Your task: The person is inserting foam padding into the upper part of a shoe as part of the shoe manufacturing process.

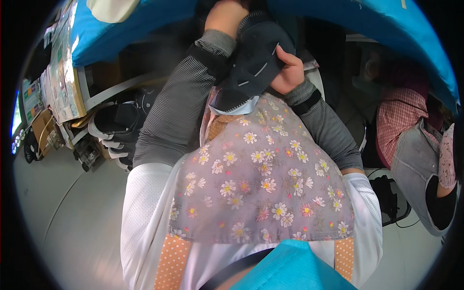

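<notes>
A black fabric shoe upper (256,58) lies aslant above my lap, with whipped stitching along its edges and several short white dashes across it. A pale blue layer (237,107) shows under its near end. My right hand (290,72) grips its right side, thumb on top and the other fingers bent underneath, partly hidden. At the top edge of the view, my left hand (226,18) is beside the upper's far end; its fingers are lost in the dark and past the picture edge. A grey flowered apron (266,174) covers my lap below the upper.
Blue-covered work surfaces (113,41) curve across the far side, with a pale rounded piece (113,8) on the left one. Black pieces with white edges (118,125) are piled at left. A co-worker's checked sleeve (403,113) and grey garment (415,159) are close at right.
</notes>
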{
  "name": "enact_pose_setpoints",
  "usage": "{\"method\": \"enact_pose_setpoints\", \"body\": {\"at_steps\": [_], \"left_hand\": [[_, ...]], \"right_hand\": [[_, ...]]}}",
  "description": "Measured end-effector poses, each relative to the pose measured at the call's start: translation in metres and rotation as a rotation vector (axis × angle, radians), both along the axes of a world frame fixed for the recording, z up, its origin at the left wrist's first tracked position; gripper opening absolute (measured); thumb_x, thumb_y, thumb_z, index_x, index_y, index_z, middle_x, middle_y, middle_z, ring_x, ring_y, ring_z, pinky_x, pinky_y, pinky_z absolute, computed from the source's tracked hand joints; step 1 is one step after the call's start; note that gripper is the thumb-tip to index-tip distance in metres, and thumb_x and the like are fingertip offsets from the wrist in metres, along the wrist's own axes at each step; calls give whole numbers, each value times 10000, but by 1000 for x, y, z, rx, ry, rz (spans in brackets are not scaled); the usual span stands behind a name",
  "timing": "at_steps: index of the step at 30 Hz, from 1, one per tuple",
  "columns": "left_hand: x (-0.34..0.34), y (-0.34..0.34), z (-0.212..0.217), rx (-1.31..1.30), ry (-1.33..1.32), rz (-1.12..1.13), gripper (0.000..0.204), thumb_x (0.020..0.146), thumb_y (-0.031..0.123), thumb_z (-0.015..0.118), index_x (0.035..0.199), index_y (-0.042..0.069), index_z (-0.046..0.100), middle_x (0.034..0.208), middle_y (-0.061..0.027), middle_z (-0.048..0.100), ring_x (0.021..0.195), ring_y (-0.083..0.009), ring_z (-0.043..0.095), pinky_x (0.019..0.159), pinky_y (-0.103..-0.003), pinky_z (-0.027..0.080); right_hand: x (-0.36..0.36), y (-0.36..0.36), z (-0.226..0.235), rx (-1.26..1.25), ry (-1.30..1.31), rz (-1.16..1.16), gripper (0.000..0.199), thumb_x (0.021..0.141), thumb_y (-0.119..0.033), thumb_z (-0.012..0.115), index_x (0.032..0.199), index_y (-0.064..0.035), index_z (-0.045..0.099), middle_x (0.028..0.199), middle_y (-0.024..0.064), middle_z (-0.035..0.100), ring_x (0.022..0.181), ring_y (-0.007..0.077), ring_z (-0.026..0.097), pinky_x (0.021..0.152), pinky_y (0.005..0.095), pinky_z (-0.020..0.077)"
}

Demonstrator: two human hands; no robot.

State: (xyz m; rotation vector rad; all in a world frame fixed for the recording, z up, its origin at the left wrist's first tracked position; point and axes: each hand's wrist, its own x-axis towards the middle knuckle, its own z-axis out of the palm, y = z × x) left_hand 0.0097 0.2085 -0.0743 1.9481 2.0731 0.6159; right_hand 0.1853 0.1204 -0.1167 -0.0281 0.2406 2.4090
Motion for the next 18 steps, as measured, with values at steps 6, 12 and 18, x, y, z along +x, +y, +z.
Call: {"method": "enact_pose_setpoints", "body": {"at_steps": [6,12,18], "left_hand": [[1,-3,0,113,-42,-18,400,919,344,497,779,-15,602,732,-261,604,717,-449,584,657,-503,469],[6,-14,49,-56,24,92,387,894,416,489,886,60,641,818,-213,648,786,-428,609,699,-498,488],[3,-14,49,19,-4,51,417,876,432,542,867,21,610,779,-223,628,769,-424,596,632,-459,489]], "right_hand": [[1,-2,10,-2,-23,-109,526,934,-336,488,1322,15,431,1334,178,488,1229,346,469,1081,484,321],[7,-1,25,-51,-94,-76,520,937,-340,484,1309,21,440,1311,205,500,1214,348,485,1058,491,350],[10,2,23,28,-169,-49,470,935,-265,499,1285,44,452,1270,195,535,1172,336,522,1038,468,382]]}}
